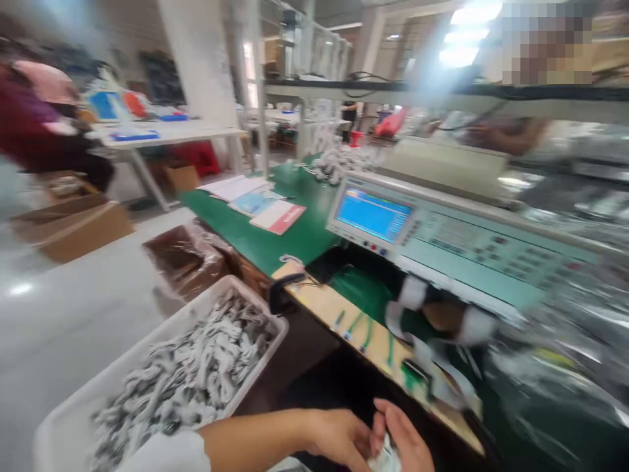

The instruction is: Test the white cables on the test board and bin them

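My left hand (339,436) and my right hand (405,439) meet at the bottom edge of the view, in front of the bench. Between their fingers sits a small white bundle (386,459), probably a coiled white cable, mostly cut off by the frame. Just ahead lies a wooden test board (344,314) with green connectors and leads on it. A white bin (162,383) full of several coiled white cables stands to the left of my forearm. The picture is motion-blurred.
A grey tester (442,239) with a blue screen (374,213) stands on the green bench (260,229). Papers (255,200) lie further back, with a pile of white cables (339,162). Cardboard boxes (73,226) sit on the floor left. A person (39,118) stands far left.
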`<state>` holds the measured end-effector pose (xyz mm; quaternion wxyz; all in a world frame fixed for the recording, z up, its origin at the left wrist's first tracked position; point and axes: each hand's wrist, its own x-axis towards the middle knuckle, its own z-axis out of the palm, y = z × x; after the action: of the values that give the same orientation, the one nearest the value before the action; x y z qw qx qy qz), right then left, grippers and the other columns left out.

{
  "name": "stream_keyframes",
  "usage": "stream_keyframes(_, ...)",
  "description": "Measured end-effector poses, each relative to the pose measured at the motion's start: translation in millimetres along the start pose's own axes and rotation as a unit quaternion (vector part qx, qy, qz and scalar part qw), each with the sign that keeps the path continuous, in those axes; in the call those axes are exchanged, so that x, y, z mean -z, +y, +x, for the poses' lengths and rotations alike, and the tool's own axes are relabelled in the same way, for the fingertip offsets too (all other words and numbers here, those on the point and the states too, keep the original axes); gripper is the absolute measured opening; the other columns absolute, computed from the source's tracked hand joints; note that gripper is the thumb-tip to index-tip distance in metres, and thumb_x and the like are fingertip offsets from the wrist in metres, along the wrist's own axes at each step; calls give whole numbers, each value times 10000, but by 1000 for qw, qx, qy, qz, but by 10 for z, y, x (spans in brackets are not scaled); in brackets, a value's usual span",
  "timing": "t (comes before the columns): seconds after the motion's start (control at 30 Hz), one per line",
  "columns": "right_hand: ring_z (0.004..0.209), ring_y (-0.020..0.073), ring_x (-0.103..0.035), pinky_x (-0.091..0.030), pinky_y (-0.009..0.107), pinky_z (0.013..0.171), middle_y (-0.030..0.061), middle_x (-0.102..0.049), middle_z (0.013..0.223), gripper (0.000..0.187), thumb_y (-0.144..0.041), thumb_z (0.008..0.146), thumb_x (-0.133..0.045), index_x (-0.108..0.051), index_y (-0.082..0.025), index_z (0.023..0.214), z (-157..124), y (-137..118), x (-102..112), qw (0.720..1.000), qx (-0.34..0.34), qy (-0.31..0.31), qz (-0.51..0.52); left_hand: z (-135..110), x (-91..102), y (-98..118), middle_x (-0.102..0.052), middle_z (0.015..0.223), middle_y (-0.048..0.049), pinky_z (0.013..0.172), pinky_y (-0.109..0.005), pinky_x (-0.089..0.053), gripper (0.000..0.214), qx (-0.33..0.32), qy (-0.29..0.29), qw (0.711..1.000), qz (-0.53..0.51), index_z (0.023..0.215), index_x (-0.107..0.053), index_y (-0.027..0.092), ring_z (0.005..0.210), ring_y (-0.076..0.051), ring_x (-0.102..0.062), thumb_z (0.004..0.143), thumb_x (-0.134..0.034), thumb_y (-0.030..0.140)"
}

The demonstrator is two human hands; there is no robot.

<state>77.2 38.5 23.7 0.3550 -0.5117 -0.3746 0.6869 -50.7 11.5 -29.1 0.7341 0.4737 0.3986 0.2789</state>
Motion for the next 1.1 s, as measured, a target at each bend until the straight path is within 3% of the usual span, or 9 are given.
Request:
stream_keyframes(0.1,769,169,-562,-445,240,672,17,-620,786,244,-393,698,-552,-604,-184,814,-150,-67,181,977,146,122,-99,29,-272,71,-533,637,53,554,-206,-372,432,9,91,994,-56,771,-532,175,581,-94,-469,415,-746,293)
stream_keyframes(0.17,830,182,-541,-417,246,745,35,-619,821,244,-384,739,-497,-611,-172,780,-225,-59,301,952,200,147,-181,27,-349,154,-508,636,55,528,-183,-349,398,-1,145,987,-67,759,-498,166,577,-80,-447,450,-732,257)
stream_keyframes(0.33,685,166,-555,-444,237,624,26,-599,750,230,-331,742,-507,-593,-183,895,-335,47,404,927,223,95,-286,9,-493,349,-522,701,18,573,-199,-381,315,-34,169,977,-125,793,-483,147,647,-104,-480,551,-674,211)
stream_keyframes(0.47,830,178,-546,-441,264,729,67,-563,963,278,-283,792,-440,-521,-204,1046,-335,123,441,890,275,99,-351,34,-537,367,-564,770,-21,634,-243,-401,291,-2,167,954,-250,851,-480,145,680,-132,-535,609,-631,201)
stream_keyframes(0.63,903,185,-535,-408,295,805,61,-580,978,203,-235,804,-421,-504,-211,988,-340,168,469,856,335,49,-390,124,-497,305,-573,767,-27,677,-271,-403,308,13,129,902,-412,916,-476,158,660,-126,-552,635,-601,177)
stream_keyframes(0.77,709,174,-593,-444,262,664,29,-643,760,170,-299,798,-436,-501,-203,923,-322,94,479,903,260,80,-333,146,-504,351,-568,824,-5,633,-273,-400,403,41,91,916,-388,972,-453,226,650,-127,-549,606,-613,166)
stream_keyframes(0.9,645,181,-601,-452,246,595,38,-663,694,275,-375,730,-526,-537,-159,900,-235,-51,536,957,172,119,-203,150,-498,416,-571,832,-4,690,-228,-375,236,-60,170,960,-215,821,-510,184,737,-119,-526,607,-600,142)
stream_keyframes(1.0,592,177,-593,-447,241,529,47,-665,652,293,-383,687,-577,-579,-134,840,-183,-139,547,974,135,105,-147,186,-463,418,-567,743,2,684,-208,-369,103,-122,222,959,-124,739,-504,170,722,-113,-504,657,-567,176)
stream_keyframes(1.1,594,178,-594,-450,243,533,41,-661,619,268,-365,666,-606,-605,-135,803,-177,-184,511,978,131,101,-126,229,-424,415,-548,660,14,611,-199,-373,112,-116,212,961,-132,686,-479,169,620,-94,-483,689,-555,251)
